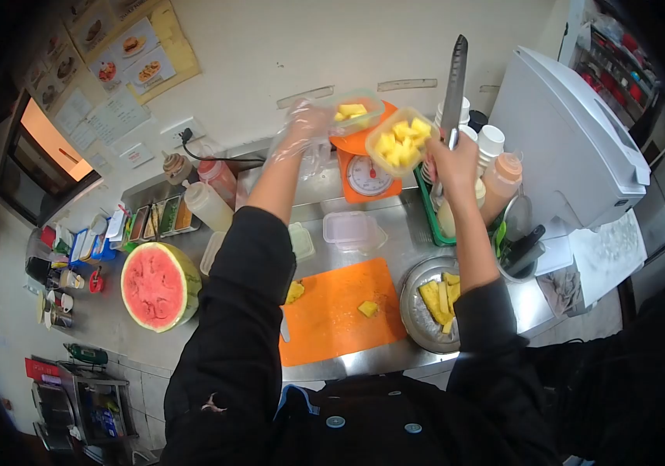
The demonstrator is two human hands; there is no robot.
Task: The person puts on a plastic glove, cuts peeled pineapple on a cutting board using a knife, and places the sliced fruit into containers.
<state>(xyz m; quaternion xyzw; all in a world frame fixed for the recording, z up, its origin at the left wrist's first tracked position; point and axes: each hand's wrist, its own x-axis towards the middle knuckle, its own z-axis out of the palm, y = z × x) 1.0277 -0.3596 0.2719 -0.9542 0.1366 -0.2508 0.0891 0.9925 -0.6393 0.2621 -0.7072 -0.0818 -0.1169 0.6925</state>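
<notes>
My left hand (pixel 309 128), in a loose clear plastic glove, grips the left end of a clear plastic container (pixel 375 116) with yellow pineapple chunks, at the orange kitchen scale (pixel 342 172). Its fingertips are partly hidden. In my right hand (pixel 454 159) are a knife (pixel 457 78), blade pointing up, and the edge of a second container (pixel 374 154) filled with pineapple chunks, held in front of the scale. Below lies an orange cutting board (pixel 336 326) with a pineapple piece (pixel 368 309) and another by its left edge. Clear lids (pixel 352 229) lie behind the board.
A cut watermelon (pixel 158 287) sits at left. Right of the board, a metal bowl (pixel 418 334) holds pineapple pieces. Squeeze bottles (pixel 208 206) and a green basket (pixel 435 221) with bottles and cups stand at the back. A white appliance (pixel 557 132) occupies the right.
</notes>
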